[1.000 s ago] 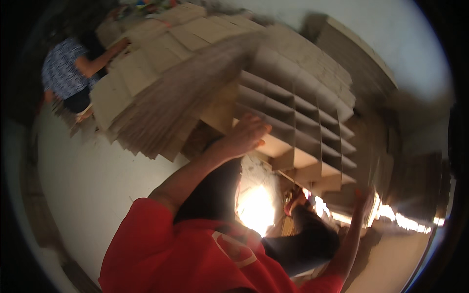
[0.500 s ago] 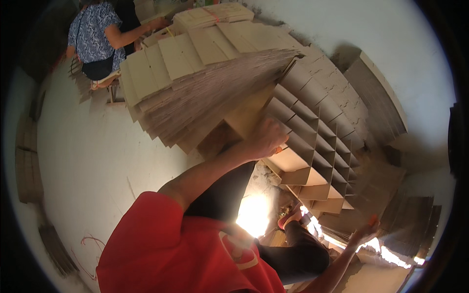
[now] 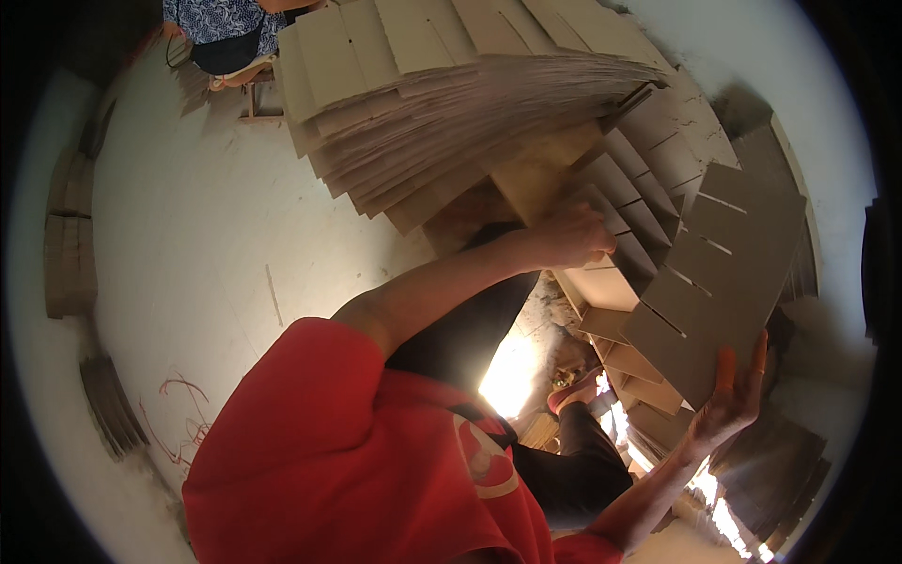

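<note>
Lower right, the right hand (image 3: 728, 412) holds a slotted cardboard sheet (image 3: 723, 268); nearer centre, the left hand (image 3: 573, 237) curls at a cardboard grid (image 3: 606, 286) (whether gripping it, I cannot tell).

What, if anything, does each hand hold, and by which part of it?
Right hand: a slotted cardboard sheet, by its lower right edge. Left hand: curled at the cardboard grid; whether it grips cannot be told.

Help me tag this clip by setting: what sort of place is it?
Probably a small workshop for cardboard partitions. A long pile of overlapping cardboard sheets, a slotted cardboard panel and a grid of interlocking dividers point that way.
</note>
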Demonstrator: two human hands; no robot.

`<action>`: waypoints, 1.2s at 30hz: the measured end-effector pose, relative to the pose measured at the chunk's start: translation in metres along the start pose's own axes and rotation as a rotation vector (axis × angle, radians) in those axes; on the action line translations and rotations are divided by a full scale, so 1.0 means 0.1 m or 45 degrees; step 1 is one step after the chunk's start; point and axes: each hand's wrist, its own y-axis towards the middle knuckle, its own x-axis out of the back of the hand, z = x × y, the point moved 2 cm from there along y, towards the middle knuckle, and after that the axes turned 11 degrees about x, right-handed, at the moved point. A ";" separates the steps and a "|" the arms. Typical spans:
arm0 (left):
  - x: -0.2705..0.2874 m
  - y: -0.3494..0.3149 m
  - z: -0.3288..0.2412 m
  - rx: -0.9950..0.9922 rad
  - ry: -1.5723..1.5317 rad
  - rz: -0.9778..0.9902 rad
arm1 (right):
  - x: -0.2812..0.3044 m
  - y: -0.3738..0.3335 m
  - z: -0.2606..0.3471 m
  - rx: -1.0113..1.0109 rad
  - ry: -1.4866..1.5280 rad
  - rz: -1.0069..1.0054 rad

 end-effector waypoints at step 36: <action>0.09 0.01 0.08 0.303 -0.502 0.065 | -0.83 0.42 0.23 -0.010 -0.117 0.213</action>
